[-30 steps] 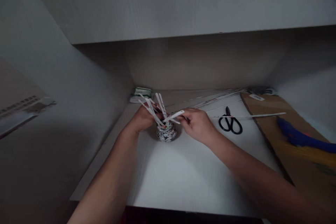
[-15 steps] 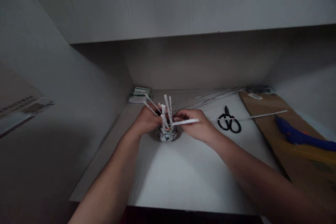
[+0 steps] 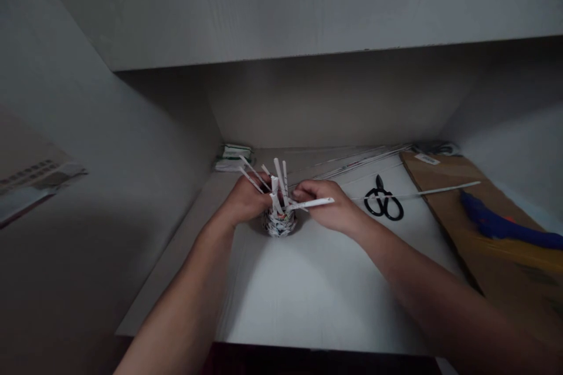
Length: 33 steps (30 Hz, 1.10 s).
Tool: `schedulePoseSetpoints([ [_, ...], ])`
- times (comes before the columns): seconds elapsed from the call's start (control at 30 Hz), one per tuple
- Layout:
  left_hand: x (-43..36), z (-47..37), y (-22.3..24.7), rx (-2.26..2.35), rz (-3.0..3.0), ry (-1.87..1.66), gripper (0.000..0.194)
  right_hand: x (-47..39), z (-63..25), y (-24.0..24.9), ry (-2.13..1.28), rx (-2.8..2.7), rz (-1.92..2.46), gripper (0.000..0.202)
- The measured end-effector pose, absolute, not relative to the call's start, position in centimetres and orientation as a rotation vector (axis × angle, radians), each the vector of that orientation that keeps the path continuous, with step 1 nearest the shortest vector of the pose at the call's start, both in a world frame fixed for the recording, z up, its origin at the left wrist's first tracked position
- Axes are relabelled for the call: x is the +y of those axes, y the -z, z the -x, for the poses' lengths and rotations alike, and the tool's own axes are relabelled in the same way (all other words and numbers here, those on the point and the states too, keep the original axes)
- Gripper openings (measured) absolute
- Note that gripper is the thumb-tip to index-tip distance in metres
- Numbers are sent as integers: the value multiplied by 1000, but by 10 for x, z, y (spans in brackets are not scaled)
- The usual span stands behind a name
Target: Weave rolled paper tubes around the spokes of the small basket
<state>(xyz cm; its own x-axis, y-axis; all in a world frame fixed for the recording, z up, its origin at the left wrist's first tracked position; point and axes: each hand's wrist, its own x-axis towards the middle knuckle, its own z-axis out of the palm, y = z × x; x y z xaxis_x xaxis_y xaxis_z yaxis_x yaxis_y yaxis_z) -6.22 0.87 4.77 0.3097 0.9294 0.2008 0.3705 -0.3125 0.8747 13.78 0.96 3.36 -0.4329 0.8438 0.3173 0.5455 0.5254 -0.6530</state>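
A small basket [image 3: 279, 227] woven from rolled printed paper stands on the white surface, with several stiff paper tubes [image 3: 278, 173] sticking up and outward from it. My left hand [image 3: 248, 200] is closed around its left side, the fingertips hidden behind the tubes. At the right of the basket, my right hand [image 3: 336, 215] has its fingers curled in a pinch by the rim. A long thin paper strand [image 3: 448, 188] runs out from behind that hand to the right; its gripped part is hidden. One short tube points right, across the front of my right hand.
Black-handled scissors [image 3: 383, 202] lie right of my right hand, under the strand. Further right, a blue glue gun [image 3: 505, 225] rests on brown cardboard [image 3: 433, 179]. Loose paper sticks [image 3: 360, 164] and a green-white packet [image 3: 236, 156] lie at the back. A white shelf [image 3: 334, 12] overhangs.
My right hand has shifted slightly, its fingers a little further from the rim. The left hand stays around the basket. The whole view has tilted a touch.
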Motion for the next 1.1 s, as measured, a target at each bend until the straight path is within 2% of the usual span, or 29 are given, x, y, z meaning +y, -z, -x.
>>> schedulePoseSetpoints([
  [0.13, 9, 65, -47, 1120, -1878, -960, 12, 16, -145, -32, -740, -2118, 1155, 41],
  [0.33, 8, 65, -48, 1120, -1882, -951, 12, 9, -136, -32, -672, -2153, 1174, 21],
  [0.5, 11, 65, -46, 1133, -1878, -972, 10, 6, -133, -37, -451, -2206, 1180, 21],
  [0.6, 12, 65, -44, 1111, -1843, -972, 11, 9, -136, -37, -529, -2203, 1155, 28],
  [0.7, 12, 65, -44, 1134, -1801, -991, 10, 12, -139, -34, -554, -2200, 1120, 25],
  [0.97, 13, 65, -44, 1221, -1673, -1031, 6, 8, -140, -37, 2, -2122, 1088, 20],
  [1.1, 16, 67, -42, 1217, -1618, -1061, 7, 1, -138, -39, -71, -2092, 1004, 16],
])
